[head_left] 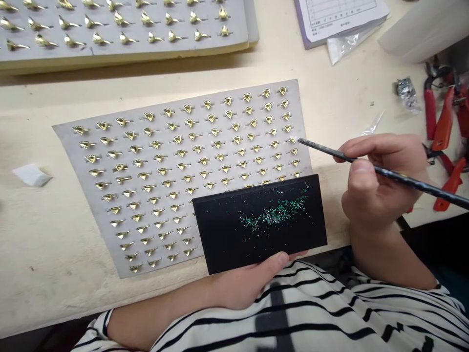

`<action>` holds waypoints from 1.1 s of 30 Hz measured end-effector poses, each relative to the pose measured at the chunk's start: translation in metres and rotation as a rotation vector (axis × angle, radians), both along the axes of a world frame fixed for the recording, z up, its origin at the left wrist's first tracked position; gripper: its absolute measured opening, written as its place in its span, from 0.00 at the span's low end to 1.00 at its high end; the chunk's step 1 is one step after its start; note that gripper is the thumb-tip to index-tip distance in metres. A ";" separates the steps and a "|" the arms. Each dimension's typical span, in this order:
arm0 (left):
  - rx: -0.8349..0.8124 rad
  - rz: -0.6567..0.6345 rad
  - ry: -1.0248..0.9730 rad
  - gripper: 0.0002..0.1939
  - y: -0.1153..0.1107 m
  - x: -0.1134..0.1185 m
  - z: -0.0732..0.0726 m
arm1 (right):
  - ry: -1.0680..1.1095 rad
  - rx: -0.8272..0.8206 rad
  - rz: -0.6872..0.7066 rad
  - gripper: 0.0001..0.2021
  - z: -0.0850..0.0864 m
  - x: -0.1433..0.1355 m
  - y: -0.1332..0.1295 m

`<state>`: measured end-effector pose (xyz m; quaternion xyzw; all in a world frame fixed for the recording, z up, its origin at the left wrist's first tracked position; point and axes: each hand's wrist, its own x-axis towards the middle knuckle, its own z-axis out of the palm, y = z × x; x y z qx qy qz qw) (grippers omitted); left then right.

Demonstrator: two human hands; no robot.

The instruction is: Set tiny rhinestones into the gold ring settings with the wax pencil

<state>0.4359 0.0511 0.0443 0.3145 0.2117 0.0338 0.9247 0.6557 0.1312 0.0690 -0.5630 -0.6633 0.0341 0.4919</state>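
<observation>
My left hand (pixel 256 278) grips a flat black tray (pixel 220 230) by its near edge, thumb on the rim and the other fingers mostly hidden beneath. Tiny green and clear stones (pixel 276 213) lie scattered over the tray's right half. In my right hand (pixel 381 181) is a thin dark stick (pixel 403 180), pinched between thumb and fingers like a pen. Its pale tip is at a gold-coloured ring near the right edge of a grey sheet (pixel 88 205). Rows of gold rings with triangular heads (pixel 220 157) stand in this sheet. The tray covers the sheet's lower right part.
A thicker board (pixel 128 55) with more gold rings stands at the back left. A printed pad (pixel 340 19) and a small plastic bag (pixel 346 46) lie at the back right. Red-handled pliers (pixel 443 120) are at the far right. A folded white paper (pixel 32 175) lies on the left.
</observation>
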 end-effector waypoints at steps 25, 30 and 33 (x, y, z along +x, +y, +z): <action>-0.120 0.010 -0.038 0.27 0.000 0.001 -0.001 | 0.039 -0.012 -0.042 0.08 0.003 -0.005 -0.001; -0.126 -0.014 0.002 0.27 -0.001 0.000 -0.001 | 0.036 -0.017 -0.062 0.08 0.004 -0.007 -0.002; -0.140 -0.009 0.000 0.27 0.000 0.000 0.000 | 0.026 -0.034 -0.061 0.08 0.005 -0.007 -0.002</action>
